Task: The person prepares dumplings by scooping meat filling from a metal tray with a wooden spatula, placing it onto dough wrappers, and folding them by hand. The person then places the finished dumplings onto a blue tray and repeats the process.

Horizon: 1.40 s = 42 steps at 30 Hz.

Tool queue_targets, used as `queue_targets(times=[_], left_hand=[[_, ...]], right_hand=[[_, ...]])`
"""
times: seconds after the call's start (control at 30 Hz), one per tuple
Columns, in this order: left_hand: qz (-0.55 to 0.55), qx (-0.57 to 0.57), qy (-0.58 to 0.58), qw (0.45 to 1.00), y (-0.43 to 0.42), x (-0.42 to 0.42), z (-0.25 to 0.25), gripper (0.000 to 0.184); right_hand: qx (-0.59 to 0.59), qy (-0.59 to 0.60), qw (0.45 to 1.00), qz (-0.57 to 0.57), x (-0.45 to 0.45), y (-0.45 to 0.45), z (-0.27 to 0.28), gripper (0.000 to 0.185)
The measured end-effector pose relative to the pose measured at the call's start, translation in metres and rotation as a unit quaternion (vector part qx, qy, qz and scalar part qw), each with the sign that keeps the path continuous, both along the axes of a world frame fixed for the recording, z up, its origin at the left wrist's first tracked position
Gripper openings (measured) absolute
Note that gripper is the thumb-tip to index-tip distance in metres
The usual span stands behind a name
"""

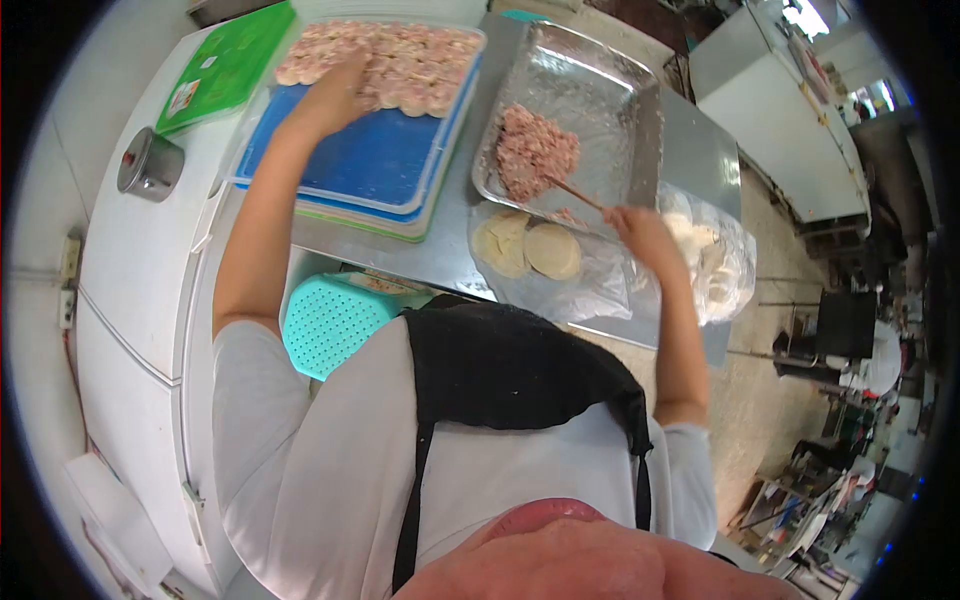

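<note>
Tabletop (698, 150): tray (608, 95) (minced meat (533, 150) inside)

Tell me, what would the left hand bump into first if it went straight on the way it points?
Most likely the pinkish dumplings: the left hand reaches over their rows, though whether it touches or hovers is unclear.

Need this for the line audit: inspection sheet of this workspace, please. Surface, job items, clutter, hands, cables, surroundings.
Surface: metal table, partly covered by trays and plastic.
Job items: meat mixture in metal tray; round wrappers nearer the person; meat-topped pieces on blue tray.
Clutter: plastic bag at right; green container and metal canister on white cabinet.
Hands: left hand at the pieces, grip unclear; right hand, fingers closed on thin stick.
Cables: apparent cord, left wall.
Surroundings: turquoise perforated item below table; far right blurred.
</note>
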<state>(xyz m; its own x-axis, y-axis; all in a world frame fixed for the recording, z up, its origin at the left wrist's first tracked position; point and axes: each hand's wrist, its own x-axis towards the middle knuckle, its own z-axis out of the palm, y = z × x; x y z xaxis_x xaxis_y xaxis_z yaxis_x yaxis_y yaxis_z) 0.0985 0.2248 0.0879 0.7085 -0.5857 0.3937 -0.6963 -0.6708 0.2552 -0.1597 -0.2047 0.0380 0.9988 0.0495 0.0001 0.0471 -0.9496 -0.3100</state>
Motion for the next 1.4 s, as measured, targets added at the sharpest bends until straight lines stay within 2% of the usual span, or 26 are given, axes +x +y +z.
queue_targets(times=[0.07, 0.1, 0.13, 0.17, 0.2, 0.23, 0.3, 0.37, 0.4, 0.5, 0.53, 0.6, 0.67, 0.7, 0.77, 0.83, 0.9, 0.97, 1.0, 1.07, 1.13, 1.17, 1.23, 1.3, 1.33, 1.4], left_hand=[[0.039, 0.033, 0.046, 0.998, -0.008, -0.030, 0.026, 0.067], [0.064, 0.055, -0.016, 0.996, -0.011, -0.044, 0.030, 0.062], [0.091, 0.074, -0.080, 0.990, -0.015, -0.058, 0.034, 0.057], [0.084, 0.081, -0.080, 0.990, -0.029, -0.083, 0.048, 0.057], [0.089, -0.026, 0.006, 0.996, -0.051, -0.113, 0.064, 0.055], [0.096, -0.133, 0.094, 0.982, -0.071, -0.140, 0.073, 0.053], [-0.021, -0.182, 0.058, 0.981, -0.102, -0.176, 0.057, 0.039], [-0.137, -0.223, 0.062, 0.963, -0.138, -0.198, 0.018, 0.029], [-0.114, -0.201, 0.179, 0.956, -0.158, -0.216, 0.011, 0.023], [-0.139, -0.148, 0.305, 0.930, -0.200, -0.227, -0.067, 0.020], [-0.132, -0.146, 0.303, 0.932, -0.208, -0.228, -0.088, 0.020], [-0.204, -0.088, 0.228, 0.948, -0.220, -0.231, -0.119, 0.027], [-0.151, -0.074, 0.203, 0.965, -0.229, -0.239, -0.136, 0.026], [-0.105, -0.062, 0.174, 0.977, -0.232, -0.242, -0.142, 0.024], [-0.102, -0.051, 0.193, 0.975, -0.230, -0.240, -0.147, 0.022], [-0.098, -0.041, 0.212, 0.971, -0.224, -0.237, -0.149, 0.021], [-0.115, -0.102, 0.265, 0.952, -0.218, -0.236, -0.149, 0.019], [-0.122, -0.098, 0.259, 0.953, -0.216, -0.237, -0.144, 0.019], [-0.128, -0.099, 0.250, 0.955, -0.216, -0.237, -0.141, 0.019], [-0.114, -0.124, 0.252, 0.953, -0.218, -0.237, -0.133, 0.016], [-0.107, -0.149, 0.258, 0.949, -0.218, -0.235, -0.133, 0.014], [-0.082, -0.192, 0.291, 0.934, -0.216, -0.233, -0.134, 0.012], [-0.054, -0.240, 0.325, 0.913, -0.212, -0.230, -0.133, 0.011], [0.053, -0.334, 0.480, 0.810, -0.203, -0.229, -0.118, 0.014], [0.051, -0.337, 0.483, 0.807, -0.198, -0.225, -0.115, 0.014], [0.142, -0.446, 0.521, 0.714, -0.187, -0.219, -0.110, 0.014]], right_hand=[[-0.176, 0.097, 0.979, -0.042, 0.012, -0.014, 0.039, 0.027], [-0.168, 0.103, 0.979, -0.050, 0.013, -0.029, 0.034, 0.027], [-0.223, 0.105, 0.968, -0.040, 0.015, -0.044, 0.029, 0.025], [-0.276, 0.105, 0.955, -0.026, 0.014, -0.056, 0.025, 0.023], [-0.292, 0.094, 0.952, 0.012, 0.011, -0.055, 0.022, 0.018], [-0.286, 0.097, 0.953, 0.012, 0.009, -0.048, 0.020, 0.018], [-0.227, 0.084, 0.968, 0.066, 0.004, -0.026, 0.014, 0.018], [-0.140, -0.011, 0.986, 0.086, -0.001, -0.009, 0.006, 0.019], [-0.135, -0.009, 0.987, 0.090, 0.003, -0.003, -0.004, 0.019], [-0.092, -0.054, 0.978, 0.180, 0.021, -0.002, -0.020, 0.019], [-0.092, -0.032, 0.980, 0.175, 0.029, -0.007, -0.004, 0.019], [-0.088, -0.011, 0.980, 0.177, 0.045, -0.014, 0.004, 0.018], [-0.048, -0.125, 0.976, 0.172, 0.058, -0.020, -0.001, 0.018], [-0.043, -0.124, 0.976, 0.174, 0.060, -0.019, -0.018, 0.018], [-0.037, -0.100, 0.962, 0.252, 0.062, -0.013, -0.061, 0.017], [-0.059, -0.073, 0.960, 0.262, 0.046, -0.008, -0.040, 0.017], [-0.083, -0.043, 0.958, 0.272, 0.045, -0.015, -0.012, 0.019], [-0.086, -0.023, 0.966, 0.244, 0.059, -0.031, 0.007, 0.016], [-0.086, -0.024, 0.965, 0.246, 0.068, -0.031, 0.002, 0.016], [-0.084, -0.114, 0.958, 0.250, 0.084, -0.023, -0.021, 0.016], [-0.069, -0.096, 0.959, 0.258, 0.071, -0.002, -0.043, 0.016], [-0.055, -0.078, 0.959, 0.266, 0.064, 0.004, -0.051, 0.017], [-0.048, -0.063, 0.962, 0.262, 0.047, -0.002, -0.018, 0.017], [-0.077, -0.025, 0.965, 0.249, 0.044, -0.020, 0.002, 0.017], [-0.119, -0.003, 0.963, 0.241, 0.048, -0.035, 0.006, 0.017], [-0.187, 0.018, 0.959, 0.214, 0.033, -0.053, 0.022, 0.016]])
